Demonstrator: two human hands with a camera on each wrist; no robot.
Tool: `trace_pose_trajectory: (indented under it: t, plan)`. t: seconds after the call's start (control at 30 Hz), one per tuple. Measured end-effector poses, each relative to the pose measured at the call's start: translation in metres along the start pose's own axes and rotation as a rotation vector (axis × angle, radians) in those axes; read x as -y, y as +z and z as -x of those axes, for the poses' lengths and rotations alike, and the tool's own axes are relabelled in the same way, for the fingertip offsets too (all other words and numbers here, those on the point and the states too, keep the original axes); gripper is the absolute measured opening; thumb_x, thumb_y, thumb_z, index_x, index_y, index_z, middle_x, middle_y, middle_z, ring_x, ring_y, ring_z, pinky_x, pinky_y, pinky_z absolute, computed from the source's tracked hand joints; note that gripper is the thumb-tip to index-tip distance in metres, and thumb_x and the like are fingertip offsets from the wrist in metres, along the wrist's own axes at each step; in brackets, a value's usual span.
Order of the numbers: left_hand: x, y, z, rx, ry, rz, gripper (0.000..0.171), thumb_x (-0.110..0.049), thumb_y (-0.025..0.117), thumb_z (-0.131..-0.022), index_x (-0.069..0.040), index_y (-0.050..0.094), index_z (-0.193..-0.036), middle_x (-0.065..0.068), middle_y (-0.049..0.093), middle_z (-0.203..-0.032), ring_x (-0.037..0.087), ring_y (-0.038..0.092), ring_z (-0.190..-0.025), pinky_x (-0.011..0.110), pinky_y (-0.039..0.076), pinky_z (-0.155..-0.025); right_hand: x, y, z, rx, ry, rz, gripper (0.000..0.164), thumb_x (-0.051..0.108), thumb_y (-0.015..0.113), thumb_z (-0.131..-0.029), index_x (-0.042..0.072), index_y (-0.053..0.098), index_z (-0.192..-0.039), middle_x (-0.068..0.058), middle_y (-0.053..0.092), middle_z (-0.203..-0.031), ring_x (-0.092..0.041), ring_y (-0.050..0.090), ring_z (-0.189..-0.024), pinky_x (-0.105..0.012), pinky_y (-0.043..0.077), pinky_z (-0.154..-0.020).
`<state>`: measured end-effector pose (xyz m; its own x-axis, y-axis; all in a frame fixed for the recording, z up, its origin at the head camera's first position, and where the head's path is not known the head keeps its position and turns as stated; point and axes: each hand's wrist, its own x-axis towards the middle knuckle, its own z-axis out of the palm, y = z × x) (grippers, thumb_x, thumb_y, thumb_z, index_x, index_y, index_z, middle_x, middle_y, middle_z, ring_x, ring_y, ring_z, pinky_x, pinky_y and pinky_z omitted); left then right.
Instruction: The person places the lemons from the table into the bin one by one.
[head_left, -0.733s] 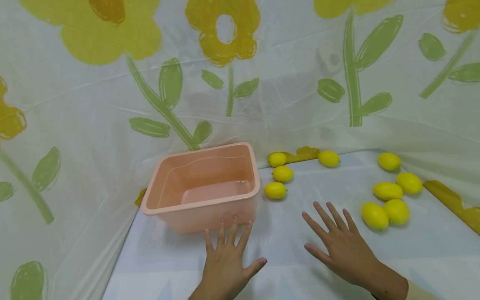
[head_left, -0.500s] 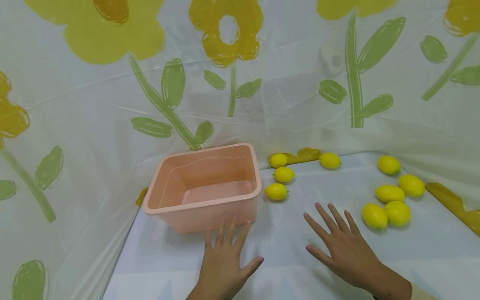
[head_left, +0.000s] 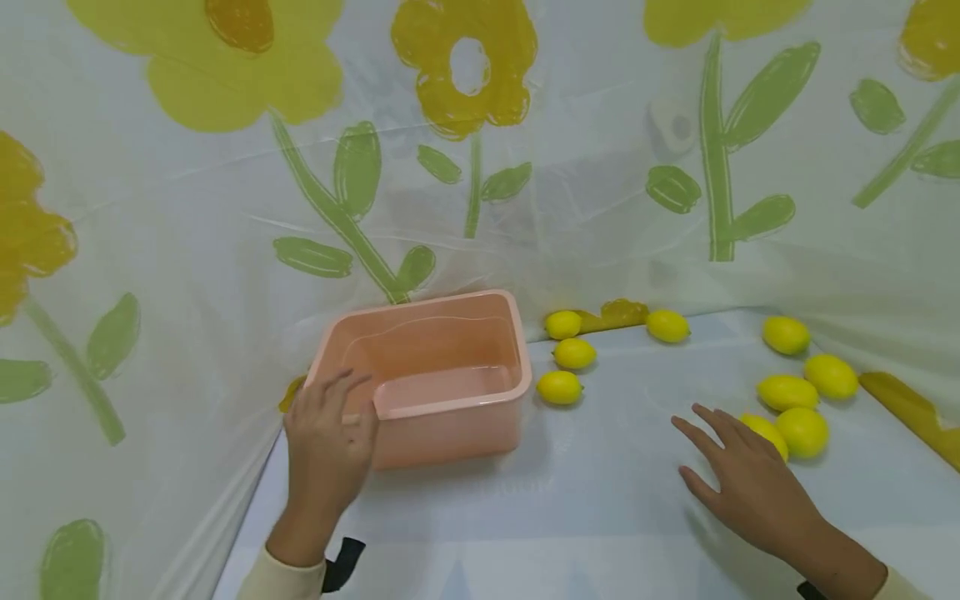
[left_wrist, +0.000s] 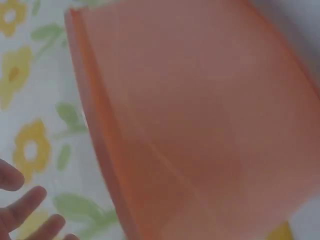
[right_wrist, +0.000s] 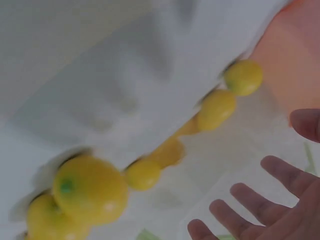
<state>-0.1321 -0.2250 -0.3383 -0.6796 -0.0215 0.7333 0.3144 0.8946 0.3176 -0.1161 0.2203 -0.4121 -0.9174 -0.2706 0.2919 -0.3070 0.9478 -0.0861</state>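
Observation:
A pink plastic bin (head_left: 450,440) stands at the left of the table. My left hand (head_left: 324,458) is raised at its front left corner, with fingers loosely bent and nothing held. In the left wrist view, the fingers of that hand (left_wrist: 26,216) are spread beside the bin's rim (left_wrist: 97,142), apart from it. To the right, my right hand (head_left: 757,492) hovers above the table with extended fingers, partly covering one lemon (head_left: 767,433). Several lemons (head_left: 802,432) cluster beyond it. The right wrist view has a lemon (right_wrist: 90,190) at lower left, away from the hand (right_wrist: 305,212).
Near the bin's right side lie 3 lemons (head_left: 559,387) in a row. A single lemon (head_left: 667,326) sits at the back edge. Flower-printed fabric (head_left: 585,208) hangs behind the white table (head_left: 600,500) and along its sides.
My left hand has moved left and up from in front of the bin to its left corner, its fingers now bent. My right hand has shifted right toward the lemon cluster.

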Motion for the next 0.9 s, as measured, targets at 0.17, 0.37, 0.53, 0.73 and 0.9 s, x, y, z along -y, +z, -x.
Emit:
trace_pose_trajectory:
  t: [0.17, 0.37, 0.53, 0.73, 0.9]
  plan:
    - [0.042, -0.009, -0.014, 0.083, -0.265, -0.008, 0.037, -0.015, 0.054, -0.086, -0.009, 0.057, -0.123, 0.019, 0.049, -0.131, 0.041, 0.045, -0.115, 0.059, 0.031, -0.085, -0.027, 0.003, -0.003, -0.026, 0.029, -0.01, 0.063, 0.03, 0.069, -0.076, 0.016, 0.046, -0.133, -0.021, 0.044, -0.132, -0.041, 0.041, -0.113, -0.063, 0.038, -0.081]
    - [0.07, -0.011, -0.017, 0.246, -0.5, 0.114, 0.048, -0.019, 0.042, -0.091, -0.009, 0.04, -0.139, 0.023, 0.038, -0.139, 0.043, 0.039, -0.125, 0.063, 0.033, -0.093, -0.037, 0.013, -0.017, 0.006, 0.021, -0.016, 0.059, 0.029, 0.067, -0.078, 0.012, 0.048, -0.131, -0.023, 0.046, -0.13, -0.044, 0.044, -0.112, -0.063, 0.04, -0.079]
    - [0.078, -0.003, -0.016, 0.313, -0.634, 0.268, 0.051, -0.021, 0.035, -0.094, -0.015, 0.031, -0.144, 0.021, 0.041, -0.139, 0.037, 0.047, -0.12, 0.053, 0.043, -0.089, -0.023, 0.025, -0.038, 0.073, 0.007, -0.036, 0.058, 0.03, 0.065, -0.081, 0.012, 0.046, -0.132, -0.024, 0.045, -0.132, -0.043, 0.044, -0.114, -0.062, 0.041, -0.079]
    - [0.084, 0.006, -0.01, 0.234, -0.708, 0.392, 0.051, -0.015, 0.036, -0.092, -0.015, 0.034, -0.143, 0.014, 0.041, -0.142, 0.031, 0.048, -0.121, 0.048, 0.043, -0.092, 0.002, 0.041, -0.067, 0.086, -0.033, -0.069, 0.057, 0.03, 0.065, -0.082, 0.013, 0.047, -0.133, -0.021, 0.046, -0.133, -0.041, 0.046, -0.116, -0.06, 0.042, -0.082]
    - [0.088, 0.011, -0.006, 0.177, -0.728, 0.435, 0.054, -0.007, 0.038, -0.089, -0.014, 0.035, -0.143, 0.009, 0.037, -0.145, 0.027, 0.039, -0.129, 0.047, 0.035, -0.102, 0.028, 0.055, -0.093, 0.113, -0.047, -0.122, 0.057, 0.032, 0.065, -0.082, 0.015, 0.047, -0.133, -0.018, 0.048, -0.133, -0.038, 0.047, -0.117, -0.057, 0.044, -0.084]
